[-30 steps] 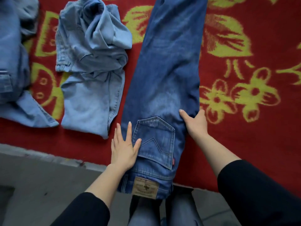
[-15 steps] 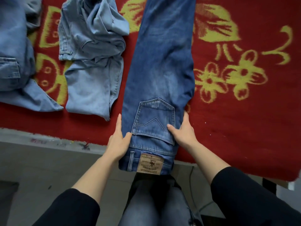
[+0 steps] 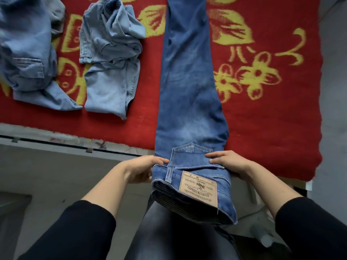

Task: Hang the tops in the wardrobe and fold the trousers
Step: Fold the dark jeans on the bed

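A pair of dark blue jeans (image 3: 189, 87), folded lengthwise leg on leg, stretches away from me across a red blanket. Its waistband end with a tan leather patch (image 3: 199, 188) hangs over the near edge toward my lap. My left hand (image 3: 139, 168) grips the waist's left side, thumb on top near the belt loop. My right hand (image 3: 230, 163) grips the right side, fingers curled over the back pocket. The far ends of the legs run out of view at the top.
Two crumpled light blue denim garments lie on the red blanket (image 3: 272, 113): one in the middle left (image 3: 110, 59), one at the far left (image 3: 28, 53). The platform's pale near edge (image 3: 56, 143) shows below the blanket, with grey floor beneath. My grey-trousered legs are at the bottom.
The jeans have slid toward me; the waistband now hangs over the edge and is lifted. Both hands went from lying at the hip sides to gripping the waist.
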A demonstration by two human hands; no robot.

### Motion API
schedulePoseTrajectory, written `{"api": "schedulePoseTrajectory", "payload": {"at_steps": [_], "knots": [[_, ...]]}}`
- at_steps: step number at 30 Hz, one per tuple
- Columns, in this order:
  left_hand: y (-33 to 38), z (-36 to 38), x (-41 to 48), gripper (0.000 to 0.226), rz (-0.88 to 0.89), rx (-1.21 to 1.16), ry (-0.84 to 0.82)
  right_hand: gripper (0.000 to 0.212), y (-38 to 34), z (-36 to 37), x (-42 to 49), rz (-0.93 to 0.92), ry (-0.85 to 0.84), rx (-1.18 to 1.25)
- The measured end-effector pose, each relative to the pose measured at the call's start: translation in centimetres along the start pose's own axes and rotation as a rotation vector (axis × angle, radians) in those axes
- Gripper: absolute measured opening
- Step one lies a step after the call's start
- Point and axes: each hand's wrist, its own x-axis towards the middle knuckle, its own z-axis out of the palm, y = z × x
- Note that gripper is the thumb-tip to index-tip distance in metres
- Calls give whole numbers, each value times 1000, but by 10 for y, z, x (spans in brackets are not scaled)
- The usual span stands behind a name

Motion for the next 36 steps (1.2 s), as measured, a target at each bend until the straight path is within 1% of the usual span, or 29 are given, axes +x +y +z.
{"api": "schedulePoseTrajectory", "payload": {"at_steps": [1,3,5,6,8,9,10,11,12,13,14,15,17,18,20,21,23,24,25,27,30,33,36], "knots": [[-2,0,0,34,9,-18,11,30,3,-3,-5,31,-12,66],[6,4,-7,38,68,-86,45,27,2,-9,-8,61,-48,256],[23,6,-14,39,185,-197,107,40,-6,-18,-6,55,-68,432],[33,4,-16,39,249,-254,115,44,-14,-24,-4,30,-48,531],[59,0,-15,32,377,-404,111,29,-34,-41,0,-76,-12,775],[74,-2,-14,30,440,-515,116,34,-44,-50,1,-153,-17,880],[91,-3,-14,27,484,-621,119,39,-56,-59,2,-213,-48,930],[107,-4,-12,19,508,-684,147,41,-69,-66,2,-262,-77,926],[124,-4,-10,13,520,-708,152,44,-81,-72,4,-298,-79,864],[139,-7,-7,17,523,-689,172,45,-92,-77,12,-338,-73,769],[155,-8,-6,22,516,-660,172,44,-104,-82,21,-361,-32,644],[167,-13,-2,26,508,-626,180,43,-113,-88,31,-373,14,521],[191,-26,5,32,497,-614,154,45,-132,-100,49,-365,109,366],[203,-32,7,31,504,-636,113,45,-143,-106,56,-364,157,349],[226,-46,17,27,532,-660,69,36,-167,-116,71,-389,258,365],[237,-52,24,29,546,-598,94,34,-179,-120,81,-396,310,365],[261,-61,38,34,587,-355,220,32,-199,-126,103,-391,384,388],[273,-65,43,33,607,-238,284,31,-207,-128,113,-384,418,418],[284,-69,48,28,624,-144,333,28,-213,-131,123,-379,453,447],[306,-80,54,16,642,-51,391,21,-225,-139,138,-387,508,478],[343,-97,64,11,705,2,456,13,-251,-156,157,-460,546,486],[381,-108,70,12,806,-22,521,19,-285,-176,181,-502,630,433],[414,-116,74,17,889,23,578,17,-318,-194,201,-515,695,361]]}}
